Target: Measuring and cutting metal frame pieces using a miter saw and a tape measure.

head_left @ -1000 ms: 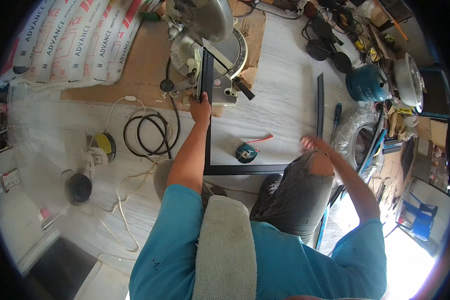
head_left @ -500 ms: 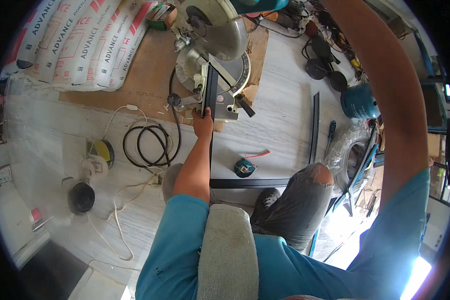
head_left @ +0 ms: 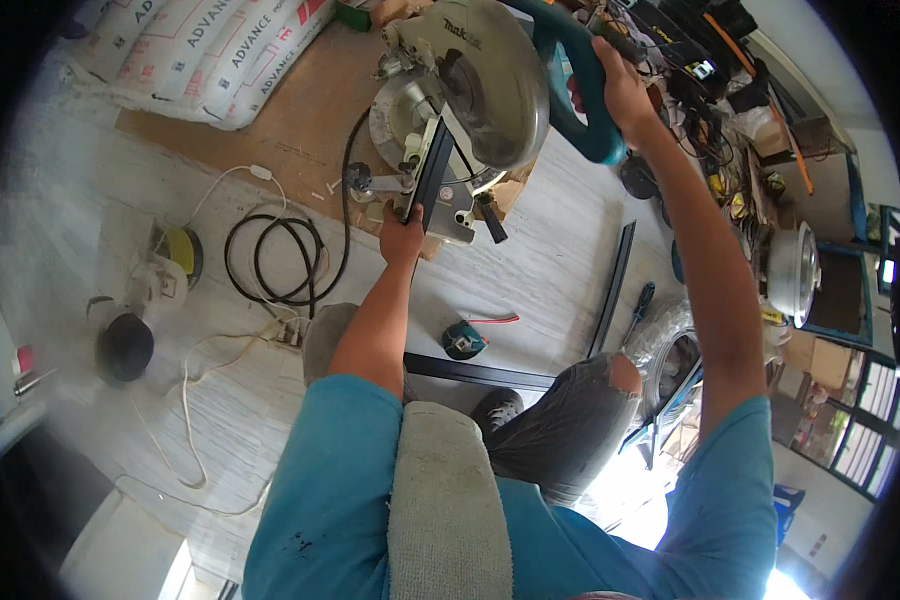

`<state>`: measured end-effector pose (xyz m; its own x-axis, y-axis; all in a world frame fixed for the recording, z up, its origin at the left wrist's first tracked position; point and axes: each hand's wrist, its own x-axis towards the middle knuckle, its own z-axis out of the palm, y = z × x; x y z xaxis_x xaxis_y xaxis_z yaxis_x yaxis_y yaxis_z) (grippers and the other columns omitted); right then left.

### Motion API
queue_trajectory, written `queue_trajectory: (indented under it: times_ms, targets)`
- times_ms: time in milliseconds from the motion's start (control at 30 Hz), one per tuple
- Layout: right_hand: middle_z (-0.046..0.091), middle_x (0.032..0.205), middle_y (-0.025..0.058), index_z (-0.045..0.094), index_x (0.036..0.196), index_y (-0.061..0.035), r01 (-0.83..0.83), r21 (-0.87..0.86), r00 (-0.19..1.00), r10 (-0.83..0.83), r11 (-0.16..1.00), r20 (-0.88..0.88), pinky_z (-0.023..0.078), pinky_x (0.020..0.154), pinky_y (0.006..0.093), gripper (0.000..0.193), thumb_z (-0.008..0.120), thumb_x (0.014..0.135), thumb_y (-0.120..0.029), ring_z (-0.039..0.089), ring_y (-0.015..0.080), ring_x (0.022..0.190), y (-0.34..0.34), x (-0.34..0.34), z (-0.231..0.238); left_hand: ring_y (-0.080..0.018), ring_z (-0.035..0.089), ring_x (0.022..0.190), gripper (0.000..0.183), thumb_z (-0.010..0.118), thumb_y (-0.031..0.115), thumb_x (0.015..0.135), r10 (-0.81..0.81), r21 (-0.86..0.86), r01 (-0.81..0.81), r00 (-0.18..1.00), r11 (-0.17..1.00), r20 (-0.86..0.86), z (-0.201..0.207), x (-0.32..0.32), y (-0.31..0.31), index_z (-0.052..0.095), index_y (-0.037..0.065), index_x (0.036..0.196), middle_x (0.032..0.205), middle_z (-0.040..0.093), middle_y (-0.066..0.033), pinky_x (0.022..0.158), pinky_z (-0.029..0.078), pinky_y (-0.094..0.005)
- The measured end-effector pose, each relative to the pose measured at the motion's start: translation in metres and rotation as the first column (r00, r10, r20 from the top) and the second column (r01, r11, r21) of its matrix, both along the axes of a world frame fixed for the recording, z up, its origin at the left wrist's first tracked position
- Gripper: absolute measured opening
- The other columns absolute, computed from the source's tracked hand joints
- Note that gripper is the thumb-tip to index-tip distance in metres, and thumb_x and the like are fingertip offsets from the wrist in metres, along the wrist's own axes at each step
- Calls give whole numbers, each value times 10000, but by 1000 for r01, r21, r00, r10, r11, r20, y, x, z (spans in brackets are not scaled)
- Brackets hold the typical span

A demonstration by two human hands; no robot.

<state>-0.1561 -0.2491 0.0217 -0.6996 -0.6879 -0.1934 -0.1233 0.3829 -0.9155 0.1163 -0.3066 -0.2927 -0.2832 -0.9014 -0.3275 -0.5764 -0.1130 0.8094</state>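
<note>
A miter saw (head_left: 505, 85) with a pale blade guard and a teal handle (head_left: 592, 125) stands ahead of me on the floor. My right hand (head_left: 625, 98) is wrapped round that handle. My left hand (head_left: 402, 236) grips a long black metal bar (head_left: 434, 168) near the saw's front edge. The bar lies across the saw base against the fence, its far end beside the guard. The guard hides most of the blade, so I cannot tell whether it touches the bar.
Brown cardboard (head_left: 270, 160) lies under the saw, beside stacked white bags (head_left: 220, 60). A coiled black cable (head_left: 270, 260) is at left. Closer in are a tape measure (head_left: 463, 340), more black bars (head_left: 613, 285), a screwdriver (head_left: 642, 302) and a wire coil (head_left: 673, 365).
My view has tilted and turned. My right hand and the whole saw handle have come into view, and the saw head sits lower over its base. My left hand stays on the bar.
</note>
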Motion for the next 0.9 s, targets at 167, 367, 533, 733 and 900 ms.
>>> queue_trajectory:
  times_ms: [167,367,533,733,900]
  targets:
    - [619,762,94,572,937,-9,-33,-40,999,33,999,-17,498,639,320,538,388,949,-514,592,171,646,11,8,-32,-396,587,1071,728,641,516,807,-20,11,20,998,1000,64,-7,7,-8,445,72,1350,1164,623,-203,869,476,-459]
    - [609,736,88,570,922,-7,-73,-111,997,69,991,-38,494,635,313,571,369,955,-541,584,168,636,22,11,-50,-387,590,1073,701,662,501,796,10,16,-10,1000,1000,11,-22,6,-8,469,93,1332,1151,630,-197,870,476,-454]
    - [616,732,91,577,930,-6,-29,-157,998,19,987,-59,499,601,296,589,364,954,-554,593,160,630,32,15,-67,-385,592,1069,681,686,483,783,39,35,-38,999,999,-33,-19,0,-2,500,83,1301,1144,632,-202,870,477,-452]
    - [623,744,95,568,934,-7,-57,-163,994,42,985,-97,508,605,293,574,362,958,-542,602,162,634,38,16,-82,-386,595,1061,686,696,480,773,49,-2,-49,999,999,25,-17,1,-5,510,71,1291,1128,636,-206,862,481,-450]
    - [626,751,99,567,941,-4,-65,-194,993,45,979,-107,503,599,296,570,351,962,-532,604,164,635,42,19,-89,-388,597,1053,701,692,491,772,28,-38,-27,999,999,36,-19,1,-6,506,60,1292,1112,642,-210,856,483,-449]
